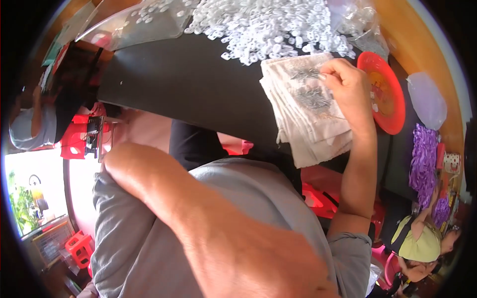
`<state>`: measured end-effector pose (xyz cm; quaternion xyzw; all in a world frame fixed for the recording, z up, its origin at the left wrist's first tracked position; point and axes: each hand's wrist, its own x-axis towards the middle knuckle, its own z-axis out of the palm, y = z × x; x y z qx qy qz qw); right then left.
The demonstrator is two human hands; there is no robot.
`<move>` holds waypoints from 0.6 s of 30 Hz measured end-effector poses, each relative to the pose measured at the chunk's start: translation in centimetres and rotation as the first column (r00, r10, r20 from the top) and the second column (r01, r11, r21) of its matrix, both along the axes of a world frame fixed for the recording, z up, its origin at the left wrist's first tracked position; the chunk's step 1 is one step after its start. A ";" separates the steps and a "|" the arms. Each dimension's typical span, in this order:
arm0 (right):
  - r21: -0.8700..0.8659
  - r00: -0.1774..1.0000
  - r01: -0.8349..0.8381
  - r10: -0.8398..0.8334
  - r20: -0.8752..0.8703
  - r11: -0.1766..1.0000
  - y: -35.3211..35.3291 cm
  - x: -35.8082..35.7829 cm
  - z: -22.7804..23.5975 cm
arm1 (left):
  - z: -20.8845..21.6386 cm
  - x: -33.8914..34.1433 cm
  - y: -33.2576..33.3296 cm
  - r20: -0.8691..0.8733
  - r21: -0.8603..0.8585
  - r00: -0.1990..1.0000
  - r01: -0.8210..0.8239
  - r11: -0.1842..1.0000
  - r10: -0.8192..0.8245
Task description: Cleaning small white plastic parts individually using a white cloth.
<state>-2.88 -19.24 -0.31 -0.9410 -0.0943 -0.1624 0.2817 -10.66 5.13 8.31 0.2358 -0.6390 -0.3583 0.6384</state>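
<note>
My right hand [348,89] is over a folded pale cloth [303,134], its thumb and fingertips pinched together beside a pile of thin grey metal pieces [315,99]. Whatever the pinch holds is too small to make out. A second patch of the same pieces lies higher on the cloth, near the fingertips. My left arm bends across my grey shirt, and the back of my left hand [268,263] looms large close to the camera; its fingers are hidden. Just right of my right hand sits a red plate [392,99] with a few small pieces on it.
A large heap of small white plastic pieces [268,25] covers the back of the dark table [164,74]. A clear plastic tub [144,30] stands at the back left. Purple ribbon-like bundles [423,164] lie at the right. Other people sit at far left and lower right.
</note>
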 end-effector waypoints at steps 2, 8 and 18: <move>0.059 0.998 -0.029 0.026 0.054 0.998 0.2 0.0 0.0 | 0.6 1.1 0.8 0.071 0.095 0.995 0.061 0.994 -0.068; 0.149 0.987 -0.157 0.159 -0.007 0.976 1.8 -1.1 2.1 | -1.0 3.5 2.3 -0.289 -0.091 0.949 -0.162 0.983 0.130; 0.204 0.911 -0.398 0.412 -0.029 0.894 2.7 -2.2 2.9 | -6.4 9.4 -2.2 0.064 0.806 0.578 -0.510 0.299 0.813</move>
